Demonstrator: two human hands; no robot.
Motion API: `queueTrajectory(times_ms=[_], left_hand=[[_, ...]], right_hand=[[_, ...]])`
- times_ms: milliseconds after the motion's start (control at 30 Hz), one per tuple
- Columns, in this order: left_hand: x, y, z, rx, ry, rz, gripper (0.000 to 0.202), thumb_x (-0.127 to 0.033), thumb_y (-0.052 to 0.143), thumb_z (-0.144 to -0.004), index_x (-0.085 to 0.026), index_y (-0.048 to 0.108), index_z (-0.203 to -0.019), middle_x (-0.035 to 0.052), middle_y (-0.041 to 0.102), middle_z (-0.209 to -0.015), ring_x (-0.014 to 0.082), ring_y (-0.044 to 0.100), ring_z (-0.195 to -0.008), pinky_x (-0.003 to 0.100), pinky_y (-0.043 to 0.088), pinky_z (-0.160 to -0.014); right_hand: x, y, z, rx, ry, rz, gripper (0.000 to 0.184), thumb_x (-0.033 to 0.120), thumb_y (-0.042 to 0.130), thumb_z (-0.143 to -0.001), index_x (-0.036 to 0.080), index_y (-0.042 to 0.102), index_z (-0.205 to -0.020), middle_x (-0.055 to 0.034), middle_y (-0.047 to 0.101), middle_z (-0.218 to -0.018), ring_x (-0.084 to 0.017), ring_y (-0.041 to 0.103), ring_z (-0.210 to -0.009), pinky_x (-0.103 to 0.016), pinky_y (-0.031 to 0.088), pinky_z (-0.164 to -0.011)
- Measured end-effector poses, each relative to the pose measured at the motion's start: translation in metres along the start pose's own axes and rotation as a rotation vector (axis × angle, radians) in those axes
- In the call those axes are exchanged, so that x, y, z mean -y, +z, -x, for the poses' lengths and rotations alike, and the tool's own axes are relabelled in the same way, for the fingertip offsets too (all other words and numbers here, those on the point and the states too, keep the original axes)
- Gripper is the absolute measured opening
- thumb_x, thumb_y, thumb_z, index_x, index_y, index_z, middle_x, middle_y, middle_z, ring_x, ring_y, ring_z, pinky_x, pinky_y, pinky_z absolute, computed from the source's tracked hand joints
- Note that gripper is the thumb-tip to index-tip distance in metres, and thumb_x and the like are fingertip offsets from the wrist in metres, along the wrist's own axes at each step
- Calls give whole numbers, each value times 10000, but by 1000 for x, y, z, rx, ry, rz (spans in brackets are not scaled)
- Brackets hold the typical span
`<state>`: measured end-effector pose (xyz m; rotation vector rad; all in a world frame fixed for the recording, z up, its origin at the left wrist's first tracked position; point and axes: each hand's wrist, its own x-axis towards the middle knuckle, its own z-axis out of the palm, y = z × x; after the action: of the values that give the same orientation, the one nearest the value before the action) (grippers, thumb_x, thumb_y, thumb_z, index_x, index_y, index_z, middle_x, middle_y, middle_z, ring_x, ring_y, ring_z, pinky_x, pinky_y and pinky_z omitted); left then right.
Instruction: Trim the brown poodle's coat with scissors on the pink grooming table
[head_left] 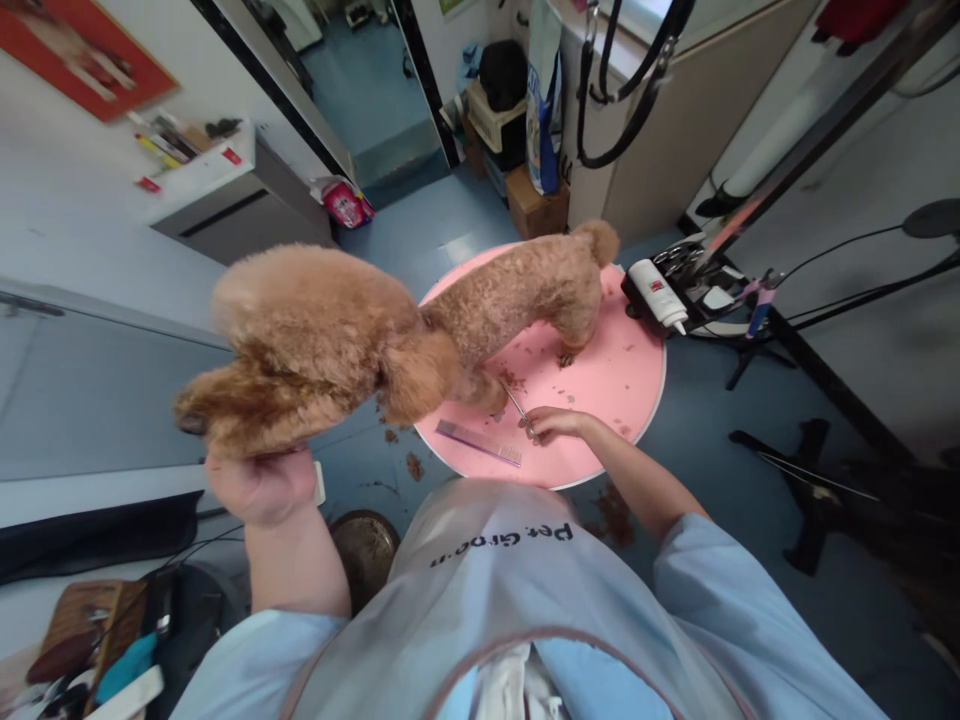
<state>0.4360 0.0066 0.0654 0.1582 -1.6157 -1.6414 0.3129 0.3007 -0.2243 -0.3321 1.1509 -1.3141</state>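
Observation:
A curly apricot-brown dog point(495, 300) stands on a round pink table point(630, 385), its head at the left and its tail at the far right. Under the dog's muzzle, my left hand point(262, 485) cups the chin, with the fingertips hidden by fur. My right hand point(553, 426) grips a pair of scissors point(517, 405) by the handles. The blades point up and left, close to a front paw. Between that paw and my apron lies a purple-backed metal comb point(478, 443), flat on the table. Fur clippings point(514, 380) are scattered near the legs.
A tool tray with a white bottle point(657, 297) adjoins the table's right edge, beside a slanting pole. Black loops point(630, 100) hang above. More clippings point(615, 515) lie on the blue floor. A round stool point(365, 550) stands at lower left, near a cart of tools.

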Motion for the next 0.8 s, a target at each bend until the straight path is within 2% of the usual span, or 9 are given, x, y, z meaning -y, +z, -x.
queueTrajectory(times_ms=[100, 267, 400, 500, 600, 700, 800], left_hand=[[-1, 1, 1, 10, 7, -2, 388, -405, 551, -802, -273, 618, -1161, -49, 570, -1270, 190, 469, -1263, 454, 280, -1161], [-3, 3, 4, 49, 2, -11, 411, -413, 526, -817, -267, 597, -1194, -42, 530, -1320, 208, 377, -1341, 454, 250, -1176], [-4, 7, 4, 112, 40, -6, 373, -386, 499, -825, -292, 608, -1169, -92, 549, -1285, 177, 366, -1349, 424, 215, -1203], [-5, 9, 3, 152, 43, 0, 359, -382, 523, -792, -316, 620, -1132, -121, 569, -1236, 184, 352, -1354, 458, 181, -1212], [-6, 9, 3, 164, 24, -28, 409, -420, 533, -779, -314, 601, -1168, -113, 539, -1284, 202, 312, -1378, 463, 188, -1209], [-5, 8, 4, 162, 26, -35, 419, -431, 526, -779, -334, 592, -1181, -127, 526, -1300, 192, 331, -1368, 437, 219, -1205], [-3, 9, 6, 157, 3, -31, 405, -430, 524, -775, -352, 601, -1164, -143, 528, -1298, 181, 374, -1340, 406, 239, -1203]], right_hand=[[-1, -6, 0, -14, 62, 2, 482, 202, 703, -589, 169, 560, -1048, 2, 623, -765, -93, 591, -597, -200, 490, -548], [-1, -13, -1, 31, 63, -89, 396, 304, 671, -682, 176, 578, -1045, -12, 644, -802, -100, 615, -645, -232, 526, -630], [-1, -16, -3, 53, 96, -40, 475, 229, 722, -610, 173, 573, -1057, -5, 643, -769, -97, 608, -608, -205, 506, -568], [-1, -16, -5, 52, 102, -90, 447, 288, 705, -642, 176, 576, -1056, -11, 643, -777, -103, 616, -623, -215, 515, -581], [-2, -15, -9, 48, 95, -103, 411, 296, 688, -647, 174, 580, -1024, -6, 635, -770, -97, 607, -607, -219, 518, -577], [-7, -15, -11, 46, 105, -60, 449, 221, 714, -585, 163, 573, -1007, -2, 627, -749, -95, 599, -584, -196, 493, -531], [-9, -14, -12, 34, 103, -75, 440, 284, 696, -613, 164, 559, -1013, -11, 627, -770, -96, 602, -600, -214, 510, -568]])
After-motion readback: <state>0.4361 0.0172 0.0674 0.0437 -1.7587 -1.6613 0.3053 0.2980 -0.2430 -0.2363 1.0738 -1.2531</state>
